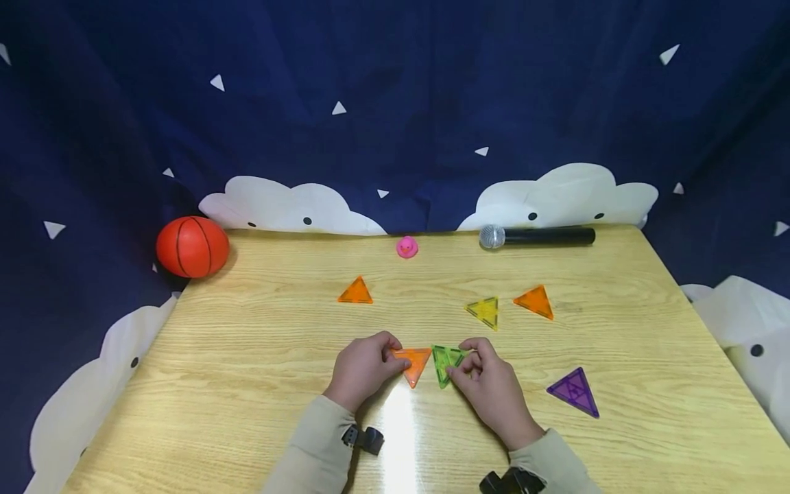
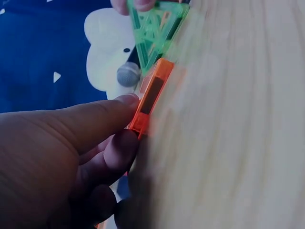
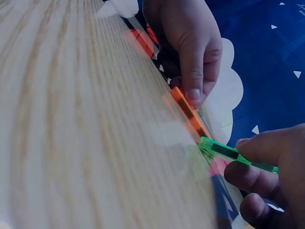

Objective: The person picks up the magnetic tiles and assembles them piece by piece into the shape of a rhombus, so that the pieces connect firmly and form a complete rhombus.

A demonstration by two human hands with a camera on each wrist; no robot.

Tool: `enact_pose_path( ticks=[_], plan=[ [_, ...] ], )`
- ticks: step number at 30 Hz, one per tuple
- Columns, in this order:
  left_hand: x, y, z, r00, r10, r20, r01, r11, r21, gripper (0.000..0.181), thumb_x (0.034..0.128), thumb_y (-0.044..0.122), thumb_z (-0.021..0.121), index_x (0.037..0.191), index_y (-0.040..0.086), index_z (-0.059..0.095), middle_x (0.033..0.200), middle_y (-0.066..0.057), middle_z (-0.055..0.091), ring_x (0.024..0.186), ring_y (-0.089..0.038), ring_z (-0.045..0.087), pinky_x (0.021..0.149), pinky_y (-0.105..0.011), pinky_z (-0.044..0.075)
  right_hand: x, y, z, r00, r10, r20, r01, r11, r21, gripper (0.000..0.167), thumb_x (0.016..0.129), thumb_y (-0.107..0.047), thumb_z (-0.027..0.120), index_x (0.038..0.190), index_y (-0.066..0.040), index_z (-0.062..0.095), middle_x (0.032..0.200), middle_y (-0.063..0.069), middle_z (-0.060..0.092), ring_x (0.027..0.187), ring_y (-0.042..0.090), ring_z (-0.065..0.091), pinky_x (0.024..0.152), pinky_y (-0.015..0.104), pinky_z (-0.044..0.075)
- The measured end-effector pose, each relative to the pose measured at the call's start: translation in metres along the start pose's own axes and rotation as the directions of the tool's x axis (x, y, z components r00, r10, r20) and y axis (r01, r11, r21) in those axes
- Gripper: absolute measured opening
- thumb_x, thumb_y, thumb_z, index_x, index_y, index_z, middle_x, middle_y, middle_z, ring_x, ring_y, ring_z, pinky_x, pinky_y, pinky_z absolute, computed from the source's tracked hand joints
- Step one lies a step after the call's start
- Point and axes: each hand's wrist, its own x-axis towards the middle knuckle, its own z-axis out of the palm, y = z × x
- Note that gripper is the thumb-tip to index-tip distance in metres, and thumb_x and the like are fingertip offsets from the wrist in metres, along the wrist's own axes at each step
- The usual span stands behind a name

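Between thumb and fingers, my left hand (image 1: 365, 366) pinches an orange triangular magnetic tile (image 1: 417, 362) by its left side. Just to the right, my right hand (image 1: 490, 385) pinches a green triangular magnetic tile (image 1: 443, 360) by its right side. Both tiles point toward me, and their near corners sit very close together at the top. In the right wrist view the green tile (image 3: 223, 150) meets the end of the orange tile (image 3: 188, 110); whether they touch I cannot tell. The left wrist view shows the orange tile (image 2: 153, 95) edge-on, low over the wood.
Loose on the table (image 1: 259, 357) lie orange triangles (image 1: 356, 291) (image 1: 535, 302), a yellow triangle (image 1: 485, 313) and a purple triangle (image 1: 576, 392). Along the back are a red ball (image 1: 193, 247), a pink toy duck (image 1: 407, 247) and a microphone (image 1: 543, 236), before a blue curtain (image 1: 395, 103).
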Motion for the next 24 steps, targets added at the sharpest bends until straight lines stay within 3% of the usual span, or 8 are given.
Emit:
enact_pose_path(
  ticks=[12, 24],
  plan=[
    [0.005, 0.011, 0.009, 0.999, -0.024, -0.036, 0.026, 0.999, 0.046, 0.026, 0.0816, 0.041, 0.082, 0.089, 0.021, 0.067, 0.065, 0.017, 0.053, 0.055, -0.003, 0.046, 0.053, -0.024, 0.037, 0.0, -0.002, -0.001, 1.0, 0.014, -0.011, -0.014, 0.999, 0.029, 0.035, 0.087, -0.013, 0.078, 0.114, -0.011, 0.056, 0.071, -0.012, 0.061, 0.057, 0.008, 0.045, 0.058, 0.025, 0.04],
    [0.009, 0.019, 0.017, 0.998, -0.043, -0.038, 0.044, 0.998, 0.036, 0.027, 0.0813, 0.042, 0.082, 0.087, 0.021, 0.066, 0.061, 0.016, 0.051, 0.051, -0.003, 0.044, 0.049, -0.024, 0.035, -0.001, -0.002, -0.001, 1.0, 0.009, -0.027, -0.007, 0.998, 0.059, 0.032, 0.087, -0.012, 0.079, 0.11, -0.013, 0.057, 0.069, -0.012, 0.062, 0.057, 0.009, 0.045, 0.057, 0.024, 0.038]
  ],
)
